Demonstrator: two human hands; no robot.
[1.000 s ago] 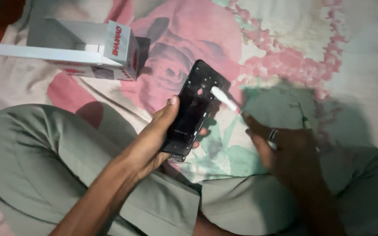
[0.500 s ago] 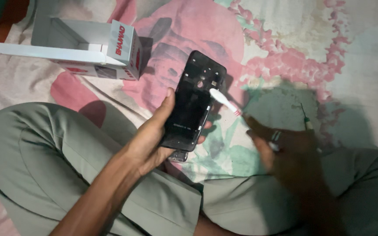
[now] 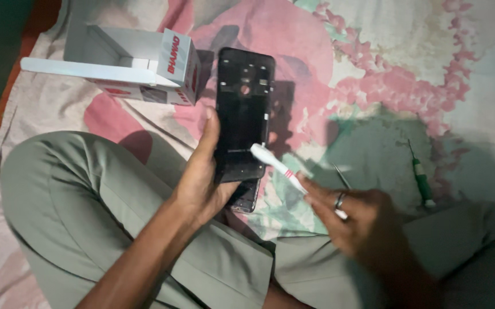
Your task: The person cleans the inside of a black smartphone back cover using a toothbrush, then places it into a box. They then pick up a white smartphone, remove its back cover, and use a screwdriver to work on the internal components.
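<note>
At ten o'clock: open white carton [image 3: 139,71], red lettering. Centre: my left hand [image 3: 204,183] clasps black phone frame [image 3: 243,114] upright. At four o'clock, my right hand [image 3: 359,220] pinches white brush [image 3: 279,167], tip touching frame.

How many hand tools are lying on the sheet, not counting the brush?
2: a green-handled screwdriver on the right, and thin metal tweezers just above the right hand. More may be hidden under the hands or legs.

A bed sheet [image 3: 385,51] with pink and green flowers covers the surface. On it lie 1 open white carton box [image 3: 127,66], 1 green screwdriver [image 3: 421,177] and thin metal tweezers [image 3: 340,174].
</note>
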